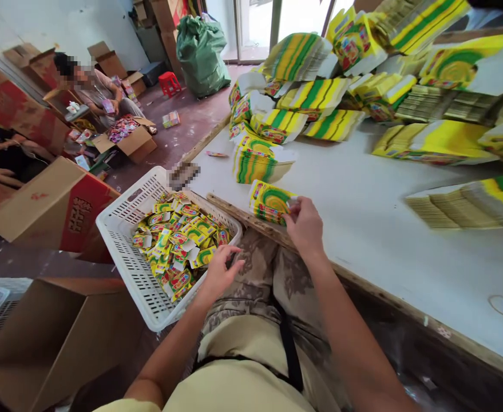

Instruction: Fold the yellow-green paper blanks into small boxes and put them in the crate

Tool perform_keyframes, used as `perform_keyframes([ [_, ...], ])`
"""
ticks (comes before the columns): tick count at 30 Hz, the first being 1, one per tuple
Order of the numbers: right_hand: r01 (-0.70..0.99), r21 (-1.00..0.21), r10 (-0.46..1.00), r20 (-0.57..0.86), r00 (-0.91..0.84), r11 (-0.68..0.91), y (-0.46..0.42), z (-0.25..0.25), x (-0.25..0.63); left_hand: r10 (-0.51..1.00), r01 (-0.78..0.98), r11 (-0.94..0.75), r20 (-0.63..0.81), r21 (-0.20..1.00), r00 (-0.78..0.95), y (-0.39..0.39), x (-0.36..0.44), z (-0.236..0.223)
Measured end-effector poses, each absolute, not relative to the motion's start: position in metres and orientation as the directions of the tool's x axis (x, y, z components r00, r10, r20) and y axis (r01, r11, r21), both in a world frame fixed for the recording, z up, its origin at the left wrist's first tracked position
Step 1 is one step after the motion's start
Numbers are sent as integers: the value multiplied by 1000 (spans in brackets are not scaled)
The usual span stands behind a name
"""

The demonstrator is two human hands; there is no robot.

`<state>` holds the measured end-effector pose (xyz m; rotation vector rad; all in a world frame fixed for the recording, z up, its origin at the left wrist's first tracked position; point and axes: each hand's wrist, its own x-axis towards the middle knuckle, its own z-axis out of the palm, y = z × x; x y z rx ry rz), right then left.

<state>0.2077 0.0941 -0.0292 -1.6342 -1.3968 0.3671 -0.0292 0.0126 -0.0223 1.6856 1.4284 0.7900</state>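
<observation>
My right hand (305, 226) pinches the top sheet of a small stack of flat yellow-green printed cartons (270, 201) lying at the near edge of the white table (363, 217). My left hand (219, 269) hovers with fingers spread over the rim of a white plastic basket (125, 212), holding nothing. The basket holds several folded yellow-green small boxes (178, 240). I sit with my knees between the basket and the table.
Large piles of flat yellow-green cartons (320, 97) cover the far and right parts of the table. Red-and-brown cardboard boxes (49, 206) stand left, an open brown box (45, 337) at the near left. A seated person (92, 86) works far left; a green sack (202, 54) stands behind.
</observation>
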Motion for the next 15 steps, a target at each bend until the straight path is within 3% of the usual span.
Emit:
perform_keyframes([
  [4, 273, -950, 954, 212, 212, 151, 51, -20, 178, 974, 118, 61, -86, 991, 212, 7, -12, -22],
  [7, 6, -995, 995, 97, -38, 97, 9, -21, 147, 985, -249, 146, -118, 957, 124, 9, 4, -14],
  [9, -182, -983, 994, 41, -99, 22, -13, -23, 131, 986, -395, 165, -163, 904, 37, 12, 13, -6],
  [12, -313, -949, 985, 29, -170, -26, -30, -24, 119, 975, -440, 156, -210, 884, -76, 15, 21, 1],
  [15, -208, -978, 986, 44, -159, 11, -33, -23, 118, 955, -329, 155, -226, 931, -190, 14, 23, -4],
])
